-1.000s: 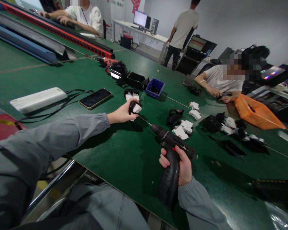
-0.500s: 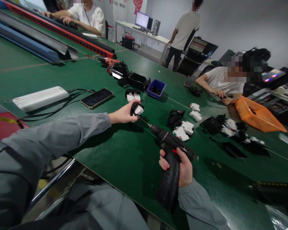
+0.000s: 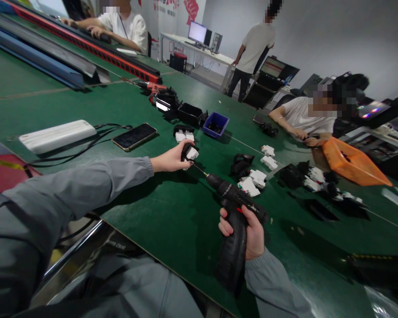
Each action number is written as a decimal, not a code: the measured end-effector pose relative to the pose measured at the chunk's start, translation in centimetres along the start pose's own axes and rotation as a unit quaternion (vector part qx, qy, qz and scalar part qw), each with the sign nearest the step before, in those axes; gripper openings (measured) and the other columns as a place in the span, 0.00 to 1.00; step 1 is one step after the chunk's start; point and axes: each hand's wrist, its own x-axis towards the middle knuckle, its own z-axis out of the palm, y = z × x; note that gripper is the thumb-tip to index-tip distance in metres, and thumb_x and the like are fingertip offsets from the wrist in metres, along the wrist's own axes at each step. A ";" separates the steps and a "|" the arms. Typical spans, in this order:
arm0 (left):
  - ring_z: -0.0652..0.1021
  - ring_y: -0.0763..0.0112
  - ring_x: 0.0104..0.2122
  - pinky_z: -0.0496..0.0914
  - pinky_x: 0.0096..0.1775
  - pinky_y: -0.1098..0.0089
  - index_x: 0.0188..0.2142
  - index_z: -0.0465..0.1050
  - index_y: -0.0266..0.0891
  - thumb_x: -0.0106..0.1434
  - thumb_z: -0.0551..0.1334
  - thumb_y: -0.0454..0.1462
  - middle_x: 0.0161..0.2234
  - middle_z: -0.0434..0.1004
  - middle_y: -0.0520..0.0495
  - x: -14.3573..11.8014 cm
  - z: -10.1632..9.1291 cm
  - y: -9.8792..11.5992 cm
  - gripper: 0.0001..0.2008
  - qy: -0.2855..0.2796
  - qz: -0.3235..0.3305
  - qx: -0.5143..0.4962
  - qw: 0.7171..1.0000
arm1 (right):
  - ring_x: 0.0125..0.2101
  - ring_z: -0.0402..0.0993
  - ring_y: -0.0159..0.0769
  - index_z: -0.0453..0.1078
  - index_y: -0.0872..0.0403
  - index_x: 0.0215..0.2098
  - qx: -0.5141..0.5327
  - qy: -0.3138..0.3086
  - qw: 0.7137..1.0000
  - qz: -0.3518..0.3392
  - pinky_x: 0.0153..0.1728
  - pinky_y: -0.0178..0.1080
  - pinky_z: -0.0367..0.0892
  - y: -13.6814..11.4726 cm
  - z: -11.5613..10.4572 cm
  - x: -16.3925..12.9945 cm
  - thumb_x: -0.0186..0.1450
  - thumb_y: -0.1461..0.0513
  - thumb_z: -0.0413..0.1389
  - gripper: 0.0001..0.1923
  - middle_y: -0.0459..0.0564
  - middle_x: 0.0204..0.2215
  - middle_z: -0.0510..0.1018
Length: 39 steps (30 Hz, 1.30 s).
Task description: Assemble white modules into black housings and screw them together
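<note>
Green surface (image 3: pixel 146 198), items as seen from where I stood. Left side: one white oblong block (image 3: pixel 58 136) with a black cord (image 3: pixel 96 138); one phone (image 3: pixel 135 136), dark screen upward. Beyond: one red-and-black drill (image 3: pixel 155 87); one black bin (image 3: pixel 187 117); one blue bin (image 3: pixel 211 132), small dark contents. Close behind the left hand (image 3: pixel 173 157): one black-and-white unit (image 3: pixel 184 136). Beside the forward part of the black drill (image 3: pixel 239 196), on its far side: one black housing (image 3: pixel 242 164) and a group of white modules (image 3: pixel 250 186); two further white modules lay past these. Far right: one orange bin (image 3: pixel 368 172), near a seated person's hands (image 3: pixel 313 140).

Held, left: one small black-and-white piece (image 3: pixel 192 153), gripped between thumb and curled fingers, which partly hid it; its white part projected rightward. Held, right: the black drill, its grip closely wrapped by the fingers of the right hand (image 3: pixel 252 232). The thin bit (image 3: pixel 200 170) pointed toward the piece; contact could not be told.
</note>
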 end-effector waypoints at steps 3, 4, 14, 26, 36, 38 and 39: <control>0.72 0.70 0.33 0.71 0.37 0.65 0.59 0.53 0.40 0.55 0.66 0.36 0.39 0.69 0.48 -0.1 0.0 0.1 0.35 0.006 -0.006 -0.003 1.000 | 0.19 0.59 0.27 0.75 0.59 0.33 0.000 0.003 1.000 0.004 0.21 0.33 0.59 -0.1 0.0 0.1 0.64 0.53 0.55 0.17 0.51 0.30 0.74; 0.72 0.70 0.33 0.71 0.37 0.65 0.59 0.53 0.40 0.55 0.66 0.36 0.39 0.69 0.48 -0.2 0.1 0.1 0.35 0.009 -0.008 -0.001 1.000 | 0.19 0.59 0.27 0.75 0.59 0.33 0.001 0.005 1.000 0.004 0.21 0.33 0.59 -0.1 0.0 0.1 0.64 0.53 0.55 0.16 0.51 0.30 0.74; 0.74 0.71 0.31 0.70 0.34 0.68 0.60 0.53 0.39 0.55 0.66 0.39 0.40 0.70 0.46 -0.8 0.7 0.8 0.36 0.066 -0.013 0.038 0.997 | 0.19 0.59 0.27 0.75 0.59 0.32 -0.001 0.022 1.000 0.008 0.21 0.33 0.59 -0.1 -0.1 0.1 0.63 0.55 0.54 0.15 0.52 0.30 0.74; 0.75 0.67 0.34 0.69 0.37 0.65 0.61 0.53 0.40 0.55 0.66 0.41 0.45 0.71 0.43 -1.0 0.6 1.6 0.37 0.083 -0.034 0.115 0.989 | 0.19 0.57 0.28 0.73 0.57 0.31 -0.018 0.021 1.000 0.013 0.20 0.35 0.59 -0.1 0.0 0.1 0.63 0.55 0.53 0.13 0.51 0.29 0.73; 0.76 0.64 0.38 0.70 0.41 0.63 0.62 0.54 0.40 0.53 0.66 0.42 0.49 0.71 0.41 -1.0 0.5 1.5 0.39 0.078 -0.029 0.134 0.987 | 0.18 0.56 0.30 0.72 0.57 0.28 -0.022 0.004 1.000 0.018 0.21 0.36 0.58 -0.2 -0.1 0.1 0.63 0.54 0.52 0.15 0.48 0.21 0.67; 0.76 0.64 0.38 0.70 0.42 0.63 0.62 0.54 0.40 0.53 0.66 0.42 0.48 0.71 0.41 -1.0 0.5 1.5 0.39 0.076 -0.031 0.137 0.987 | 0.18 0.56 0.30 0.72 0.57 0.29 -0.019 0.008 1.000 0.014 0.21 0.36 0.58 -0.2 -0.1 0.1 0.63 0.54 0.52 0.15 0.50 0.23 0.68; 0.77 0.63 0.38 0.71 0.41 0.63 0.62 0.53 0.40 0.54 0.65 0.42 0.48 0.71 0.41 -1.0 0.5 1.6 0.39 0.075 -0.030 0.139 0.987 | 0.18 0.56 0.30 0.72 0.57 0.30 -0.017 0.009 1.000 0.012 0.21 0.37 0.58 -0.2 0.0 0.1 0.63 0.54 0.52 0.15 0.50 0.24 0.69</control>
